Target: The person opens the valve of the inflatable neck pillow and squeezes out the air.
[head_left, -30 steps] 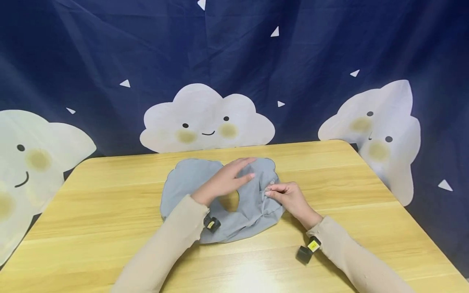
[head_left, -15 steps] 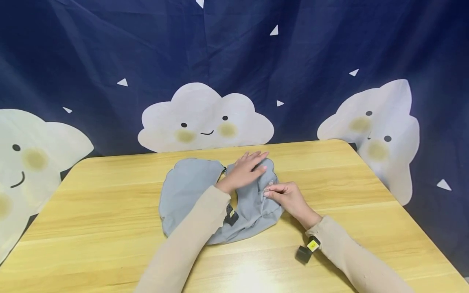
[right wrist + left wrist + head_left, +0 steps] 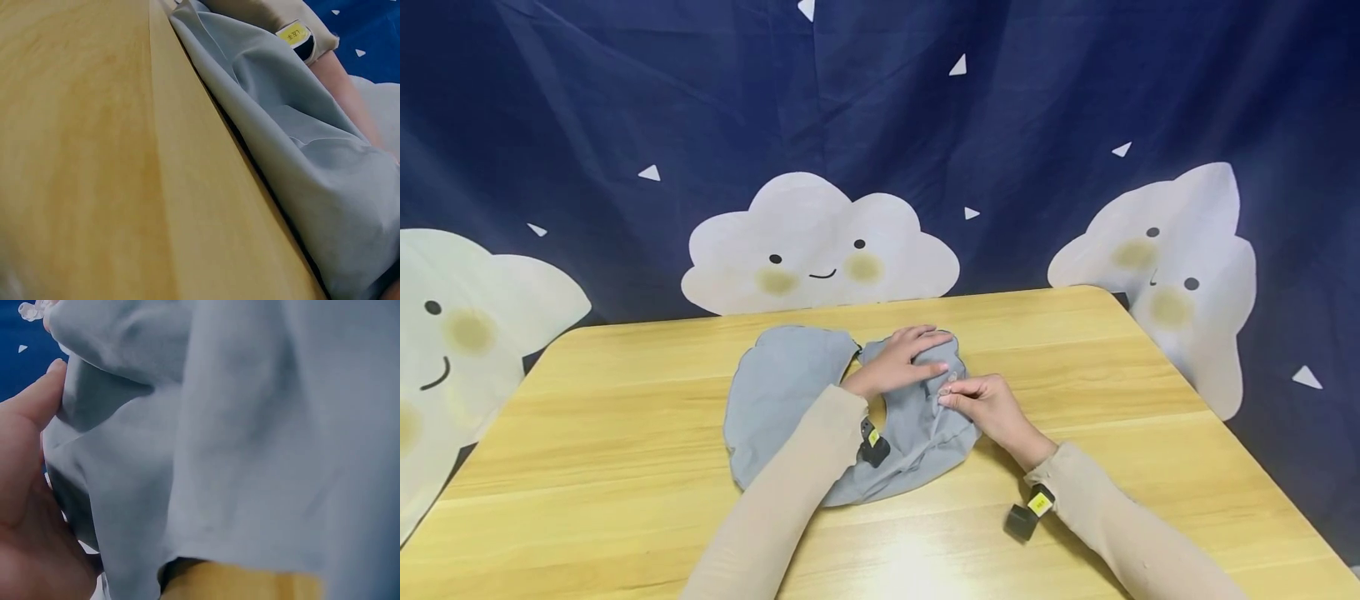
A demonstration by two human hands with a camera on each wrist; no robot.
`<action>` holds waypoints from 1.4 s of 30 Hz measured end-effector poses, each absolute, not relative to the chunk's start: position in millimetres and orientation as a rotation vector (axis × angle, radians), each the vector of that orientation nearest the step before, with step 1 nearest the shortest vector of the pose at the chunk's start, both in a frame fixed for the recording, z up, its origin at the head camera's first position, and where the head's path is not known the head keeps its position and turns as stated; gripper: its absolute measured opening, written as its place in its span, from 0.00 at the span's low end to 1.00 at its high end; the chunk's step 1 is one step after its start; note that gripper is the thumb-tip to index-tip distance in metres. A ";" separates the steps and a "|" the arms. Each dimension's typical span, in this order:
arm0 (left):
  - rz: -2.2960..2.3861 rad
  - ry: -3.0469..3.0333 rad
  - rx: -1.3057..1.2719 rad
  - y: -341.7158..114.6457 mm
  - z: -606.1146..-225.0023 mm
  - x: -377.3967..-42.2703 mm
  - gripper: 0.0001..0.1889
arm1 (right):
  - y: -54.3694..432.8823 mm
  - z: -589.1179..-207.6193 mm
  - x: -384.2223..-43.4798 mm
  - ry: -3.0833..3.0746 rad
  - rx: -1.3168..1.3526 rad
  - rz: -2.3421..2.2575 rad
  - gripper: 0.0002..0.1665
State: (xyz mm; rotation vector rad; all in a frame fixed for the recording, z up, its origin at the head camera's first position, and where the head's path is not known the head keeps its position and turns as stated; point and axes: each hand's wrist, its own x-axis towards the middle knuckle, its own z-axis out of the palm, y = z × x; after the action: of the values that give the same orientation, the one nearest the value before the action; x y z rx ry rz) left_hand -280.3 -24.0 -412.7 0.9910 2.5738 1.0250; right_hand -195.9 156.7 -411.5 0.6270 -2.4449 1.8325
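Note:
A grey U-shaped inflatable neck pillow [image 3: 778, 387] lies on the table, soft and creased on its right side. My left hand [image 3: 901, 364] rests across its right arm with the fingers extended. In the left wrist view, the thumb and palm of that hand [image 3: 28, 481] lie along the folded grey fabric [image 3: 231, 444]. At the pillow's right edge, my right hand [image 3: 992, 410] pinches a small clear valve [image 3: 953, 377] between thumb and fingertips. The right wrist view shows the pillow's puffed side [image 3: 281, 137], while the right hand is mostly out of that frame.
The wooden table [image 3: 610, 450] extends around the pillow on all sides. Behind its far edge hangs a dark blue curtain [image 3: 880, 100] printed with smiling clouds. A small black wrist camera [image 3: 874, 446] sits over the pillow's centre opening.
My left hand has moved right, from above the pillow's centre opening onto its right arm, and then come slightly nearer. The right hand keeps its pinch and has barely moved.

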 end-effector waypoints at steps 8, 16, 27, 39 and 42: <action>1.015 2.555 1.019 -24.7 -418.9 -281.9 0.28 | 157.5 -412.4 -196.1 -2.457 0.622 1.799 0.06; 0.952 2.532 1.000 -25.3 -421.9 -282.2 0.30 | 157.1 -413.3 -195.8 -2.430 0.646 1.803 0.06; 0.907 2.509 0.955 -26.1 -428.0 -281.1 0.30 | 163.9 -438.0 -207.3 -2.430 0.619 1.858 0.06; 0.959 2.493 0.927 -27.3 -430.7 -282.2 0.29 | 158.3 -422.0 -200.8 -2.438 0.646 1.821 0.05; 0.938 2.499 0.930 -27.2 -431.4 -282.1 0.29 | 156.6 -415.4 -197.4 -2.431 0.659 1.814 0.05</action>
State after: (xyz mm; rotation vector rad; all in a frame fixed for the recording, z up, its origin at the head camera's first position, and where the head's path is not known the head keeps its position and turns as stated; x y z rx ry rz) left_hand -282.1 -27.2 -431.4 0.9301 2.4990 0.9384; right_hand -197.4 156.6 -415.4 0.6593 -2.4311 1.8143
